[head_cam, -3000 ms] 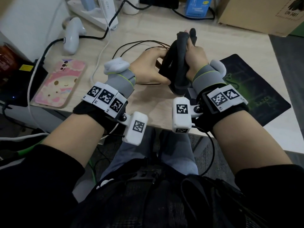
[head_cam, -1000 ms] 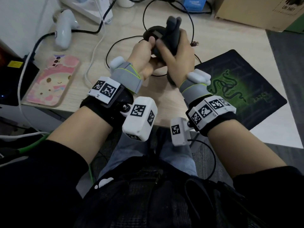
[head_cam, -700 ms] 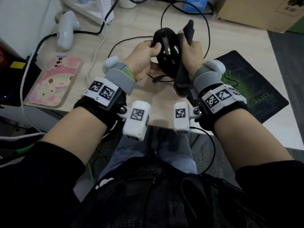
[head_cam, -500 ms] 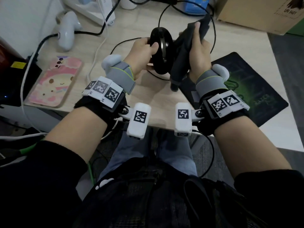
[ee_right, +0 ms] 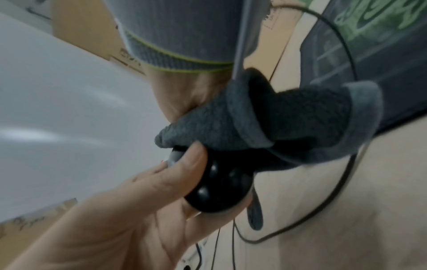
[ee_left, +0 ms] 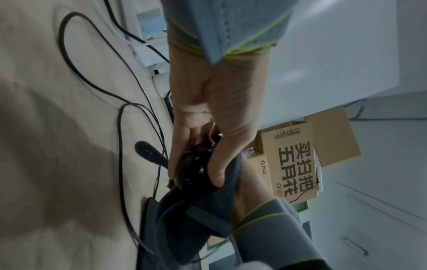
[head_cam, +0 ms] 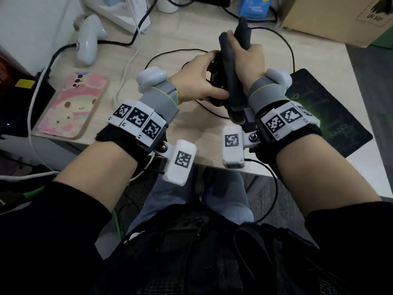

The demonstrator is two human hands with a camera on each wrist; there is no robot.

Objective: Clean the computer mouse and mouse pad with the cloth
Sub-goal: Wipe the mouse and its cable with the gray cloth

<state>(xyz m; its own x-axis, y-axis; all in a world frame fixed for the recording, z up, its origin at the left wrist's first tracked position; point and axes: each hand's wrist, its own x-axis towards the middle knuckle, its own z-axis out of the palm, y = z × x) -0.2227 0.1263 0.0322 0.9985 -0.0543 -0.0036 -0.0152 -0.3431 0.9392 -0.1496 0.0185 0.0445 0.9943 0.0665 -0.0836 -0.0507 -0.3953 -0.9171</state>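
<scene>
We had our left hand [head_cam: 200, 81] curled round the black wired mouse [ee_right: 219, 190], thumb and fingers clamped on its sides, lifted clear of the desk [head_cam: 187, 133] above the middle of its front half. To do this wipe well, we judged that the left hand should keep the mouse firm and turn it in small steps, so each face met the cloth in turn, buttons and side grips included. Our right hand [head_cam: 248, 62] was closed on the dark grey cloth [head_cam: 231, 81], which lay pressed against the mouse's right flank and hung down past the wrist. We thought short strokes with light pressure would serve best, and that the loose cord [head_cam: 285, 50] looping toward the far edge should not be tugged. The mouse pad [head_cam: 340, 116] lay flat at the desk's right front corner, unwiped as far as we could tell.

Against half a second before, the cloth had closed back onto the mouse; then the two were apart, with the mouse's top plainly showing. Now the cloth and our hands hid most of it from above.
</scene>
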